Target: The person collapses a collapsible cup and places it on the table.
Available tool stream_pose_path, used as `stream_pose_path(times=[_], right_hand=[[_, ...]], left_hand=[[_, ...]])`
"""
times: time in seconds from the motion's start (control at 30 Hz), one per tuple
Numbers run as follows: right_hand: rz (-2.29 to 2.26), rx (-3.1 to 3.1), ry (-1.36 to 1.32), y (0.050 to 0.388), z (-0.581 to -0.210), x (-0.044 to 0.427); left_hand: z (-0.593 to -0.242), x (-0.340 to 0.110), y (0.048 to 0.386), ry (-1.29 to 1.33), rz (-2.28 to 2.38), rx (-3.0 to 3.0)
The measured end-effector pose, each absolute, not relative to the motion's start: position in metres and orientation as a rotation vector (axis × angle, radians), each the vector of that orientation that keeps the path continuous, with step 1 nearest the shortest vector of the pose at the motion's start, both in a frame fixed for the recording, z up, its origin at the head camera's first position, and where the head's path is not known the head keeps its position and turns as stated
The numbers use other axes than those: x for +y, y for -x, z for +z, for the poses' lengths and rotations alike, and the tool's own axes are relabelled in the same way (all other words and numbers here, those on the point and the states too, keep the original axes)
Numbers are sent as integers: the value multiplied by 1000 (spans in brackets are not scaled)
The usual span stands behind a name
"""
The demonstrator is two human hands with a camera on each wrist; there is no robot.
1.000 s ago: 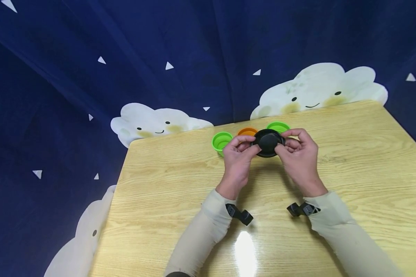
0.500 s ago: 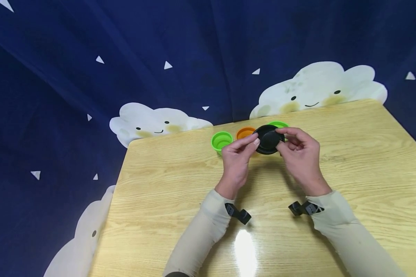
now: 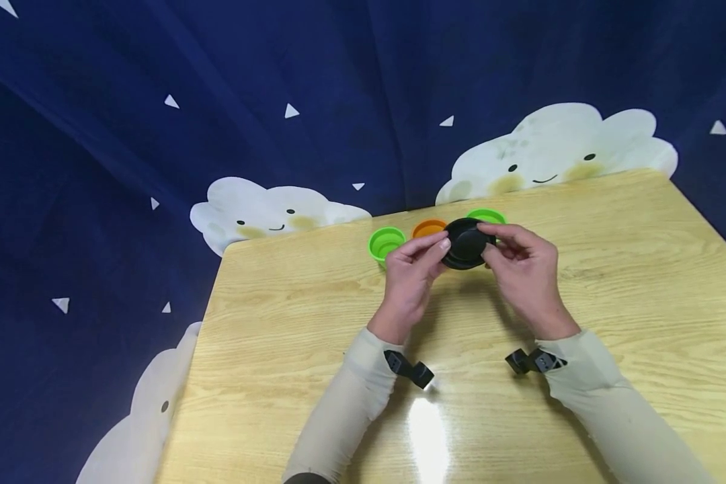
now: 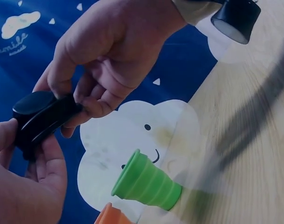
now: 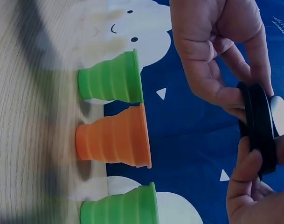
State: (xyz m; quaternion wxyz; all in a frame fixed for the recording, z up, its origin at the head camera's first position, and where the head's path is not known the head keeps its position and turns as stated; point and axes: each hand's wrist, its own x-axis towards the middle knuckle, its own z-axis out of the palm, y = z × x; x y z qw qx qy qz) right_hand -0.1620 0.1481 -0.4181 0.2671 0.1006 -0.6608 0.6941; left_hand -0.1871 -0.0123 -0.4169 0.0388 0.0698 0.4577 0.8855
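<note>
A black collapsible cup [image 3: 464, 246], folded into a flat disc with a raised round middle, is held above the table between both hands. My left hand [image 3: 407, 282] pinches its left edge between thumb and fingers. On the opposite edge my right hand [image 3: 525, 279] grips it the same way. The left wrist view shows the black cup [image 4: 44, 116] tilted, its ring thin from the side. Behind it stand a green cup [image 3: 387, 243], an orange cup [image 3: 428, 228] partly hidden by the black one, and another green cup [image 3: 487, 216]. All three are extended and upright.
A light wood table [image 3: 290, 323] lies under the hands. At its back edge hangs a dark blue curtain [image 3: 314, 60] with clouds and triangles, close behind the row of cups. Small black cameras sit on both wrists.
The black cup has risen slightly. My left thumb has shifted from its face toward the left edge, and my right index finger now lies over its upper rim. The standing cups stay put.
</note>
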Motion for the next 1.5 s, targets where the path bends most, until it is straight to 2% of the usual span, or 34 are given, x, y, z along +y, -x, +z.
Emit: stream_pose_path(times=[0.4, 0.63, 0.83, 1.13, 1.5], right_hand=[[1776, -1936, -344, 155, -416, 146], [1627, -2004, -329, 151, -410, 146], [1513, -2029, -419, 144, -396, 144], [1253, -2071, -495, 158, -420, 152], [980, -2033, -549, 158, -422, 144]], left_hand=[[-416, -17, 187, -250, 2669, 1553], [-417, -21, 185, -569, 2448, 2041], [-414, -27, 184, -810, 2151, 2404], [-416, -27, 185, -979, 2024, 2639], [-417, -22, 180, -1244, 1722, 3068]])
